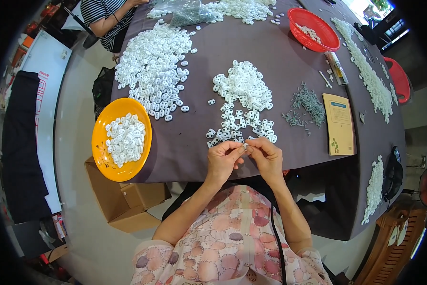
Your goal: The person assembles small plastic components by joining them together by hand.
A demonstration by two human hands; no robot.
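My left hand [223, 159] and my right hand [266, 156] meet at the near table edge, fingertips pinched together on a small white plastic piece [245, 147]. Just beyond them lies a heap of white plastic pieces [244, 97] on the purple tablecloth [280, 52]. A pile of small grey metal parts [306, 104] lies to the right of that heap. An orange plate [101, 147] holding white pieces sits at my left on the table corner.
A bigger pile of white pieces [154, 66] spreads at the far left. A red basket [314, 29], a tan booklet [339, 124] and a long strip of white pieces [370, 80] lie to the right. Another person's arm [111, 19] rests at the far corner. Cardboard boxes [123, 202] stand below.
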